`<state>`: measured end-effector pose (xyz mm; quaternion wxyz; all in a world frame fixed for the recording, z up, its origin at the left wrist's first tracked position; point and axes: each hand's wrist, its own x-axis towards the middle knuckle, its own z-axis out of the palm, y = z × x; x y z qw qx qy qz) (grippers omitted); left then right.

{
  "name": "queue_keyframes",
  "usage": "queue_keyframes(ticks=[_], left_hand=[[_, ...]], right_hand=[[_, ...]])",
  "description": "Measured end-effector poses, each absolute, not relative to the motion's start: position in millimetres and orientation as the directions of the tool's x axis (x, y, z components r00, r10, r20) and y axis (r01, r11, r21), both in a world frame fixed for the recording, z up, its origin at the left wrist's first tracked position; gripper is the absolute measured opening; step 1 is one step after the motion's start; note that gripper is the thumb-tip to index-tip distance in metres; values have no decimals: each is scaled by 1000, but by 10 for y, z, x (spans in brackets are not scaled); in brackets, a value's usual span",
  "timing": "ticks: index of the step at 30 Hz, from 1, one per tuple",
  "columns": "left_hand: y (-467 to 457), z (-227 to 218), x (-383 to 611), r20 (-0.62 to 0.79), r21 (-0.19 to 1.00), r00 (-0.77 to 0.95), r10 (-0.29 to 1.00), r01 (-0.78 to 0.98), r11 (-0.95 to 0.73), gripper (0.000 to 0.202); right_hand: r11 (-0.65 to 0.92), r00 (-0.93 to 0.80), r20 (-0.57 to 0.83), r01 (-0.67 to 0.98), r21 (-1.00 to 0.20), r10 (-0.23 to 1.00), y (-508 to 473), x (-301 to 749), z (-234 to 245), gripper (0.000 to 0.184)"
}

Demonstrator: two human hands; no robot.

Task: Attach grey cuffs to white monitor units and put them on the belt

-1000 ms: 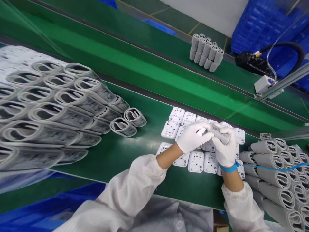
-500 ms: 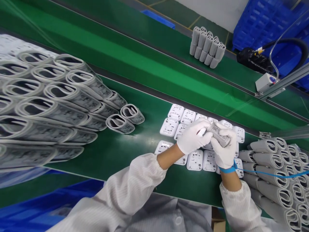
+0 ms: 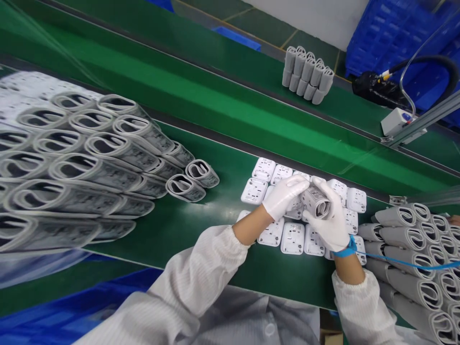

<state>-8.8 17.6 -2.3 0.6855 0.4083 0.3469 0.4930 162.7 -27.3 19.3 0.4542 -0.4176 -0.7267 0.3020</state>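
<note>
Both my hands wear white gloves and meet over a cluster of white square devices (image 3: 292, 237) lying on the green bench. My right hand (image 3: 328, 225) is wrapped round a grey rolled cuff (image 3: 316, 202), its open end turned toward me. My left hand (image 3: 283, 197) has its fingers closed on the roll's left end. A blue strap circles my right wrist, with a blue cord running off to the right.
A big stack of rolled grey cuffs (image 3: 72, 167) fills the left, with two loose rolls (image 3: 194, 179) beside it. Another stack (image 3: 413, 254) lies at the right. A small bundle of rolls (image 3: 307, 74) stands on the far belt. Blue crates (image 3: 388, 33) sit behind.
The roll in my hands has turned so its open end faces me more, and my right hand has shifted its grip around it. The hands stay over the white devices.
</note>
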Motion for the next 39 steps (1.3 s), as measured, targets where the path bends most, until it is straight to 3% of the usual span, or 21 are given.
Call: queue_keyframes(ticks=[6, 11, 13, 17, 19, 21, 24, 27, 33, 39], left_hand=[[168, -61, -32, -102, 833, 357, 928, -479, 276, 37], [170, -20, -46, -52, 887, 373, 926, -409, 214, 42], [167, -6, -44, -107, 854, 342, 934, -450, 262, 46], [222, 0, -30, -297, 554, 291, 910, -723, 412, 65], [281, -2, -37, -322, 394, 227, 919, -851, 348, 75], [337, -4, -56, -342, 323, 148, 928, -909, 264, 82], [376, -2, -81, -365, 315, 97, 926, -923, 221, 83], [358, 5, -71, -389, 315, 93, 916, -921, 227, 70], [279, -13, -27, -360, 390, 30, 933, -903, 179, 51], [236, -44, -29, -361, 365, 78, 929, -905, 218, 39]], right_hand=[[459, -257, 388, 343, -820, 885, -222, 1731, 179, 70], [425, -244, 372, 226, -877, 896, -220, 1698, 131, 59], [369, -158, 345, 167, -914, 925, -210, 1710, 103, 60], [126, 58, 123, -52, -991, 991, -174, 1768, 19, 83], [3, 25, -1, -165, -986, 1000, -169, 1766, -15, 83], [-95, -58, -84, -234, -967, 995, -177, 1730, -25, 76], [-194, -167, -147, -315, -929, 975, -199, 1656, 4, 67], [-244, -220, -172, -365, -898, 960, -213, 1618, 50, 61], [-317, -227, -239, -432, -844, 944, -228, 1557, 50, 58], [-355, -224, -281, -441, -825, 933, -239, 1455, 26, 61]])
